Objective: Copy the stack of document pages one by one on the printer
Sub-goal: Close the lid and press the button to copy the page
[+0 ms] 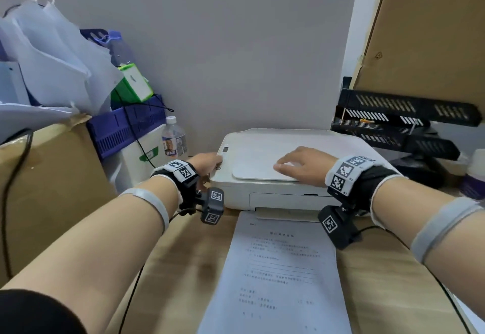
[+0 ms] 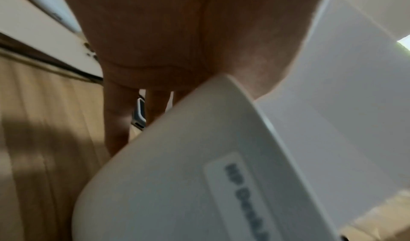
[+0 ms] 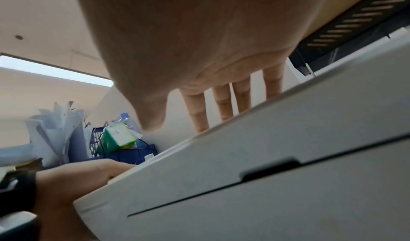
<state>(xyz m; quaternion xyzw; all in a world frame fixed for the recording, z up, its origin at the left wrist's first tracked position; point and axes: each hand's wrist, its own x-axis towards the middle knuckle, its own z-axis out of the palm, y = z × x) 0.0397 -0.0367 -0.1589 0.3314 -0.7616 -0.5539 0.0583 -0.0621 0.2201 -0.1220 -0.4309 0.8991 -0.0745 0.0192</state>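
A white printer [image 1: 262, 194] stands at the back of the wooden desk with its scanner lid [image 1: 257, 160] down. My right hand [image 1: 301, 164] lies flat on the lid, fingers straight; the right wrist view shows those fingers [image 3: 221, 104] spread over the printer's top edge [image 3: 266, 157]. My left hand [image 1: 207, 163] touches the printer's left front corner by the control strip, fingers extended; the left wrist view shows its palm [image 2: 177, 43] against the white printer corner [image 2: 188, 174]. A printed document page [image 1: 280, 276] lies on the desk in front of the printer.
A cardboard box [image 1: 52, 181] and a blue crate [image 1: 128, 123] with loose papers and a green carton stand at left. A water bottle [image 1: 173, 137] is beside the printer. Black letter trays [image 1: 399, 121] and a large cardboard box [image 1: 430, 32] sit at right. Cables cross the desk.
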